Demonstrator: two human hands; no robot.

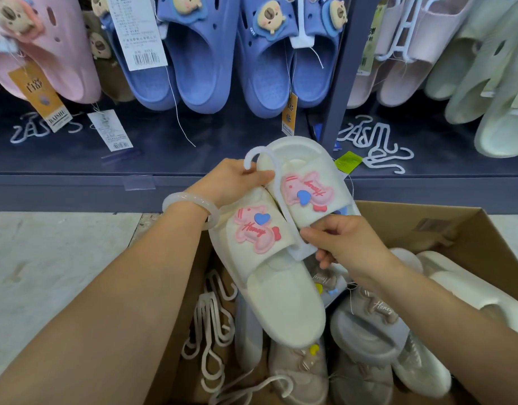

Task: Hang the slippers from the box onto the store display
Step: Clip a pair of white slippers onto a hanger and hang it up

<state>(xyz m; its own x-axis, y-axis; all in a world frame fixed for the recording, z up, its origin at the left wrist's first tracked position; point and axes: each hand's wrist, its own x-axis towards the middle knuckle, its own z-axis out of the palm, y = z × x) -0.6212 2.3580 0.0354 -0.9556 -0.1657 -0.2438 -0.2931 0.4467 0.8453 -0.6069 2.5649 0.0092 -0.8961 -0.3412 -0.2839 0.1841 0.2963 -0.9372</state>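
Note:
A pair of cream slippers (281,293) with pink "Honey" patches is held above the open cardboard box (468,229). The two slippers point opposite ways. A white plastic hanger (276,197) runs between them, its hook at the upper left. My left hand (234,182) grips the hanger just below the hook, against the far slipper. My right hand (342,241) pinches the hanger's lower end beside the slipper straps. Blue slippers (199,68) hang on the store display straight ahead.
Pink slippers (47,54) hang at the left of the display, pale lilac and green ones (471,68) at the right. Loose white hangers (377,144) lie on the dark shelf. The box holds several grey and white slippers (371,337) and spare hangers (211,325).

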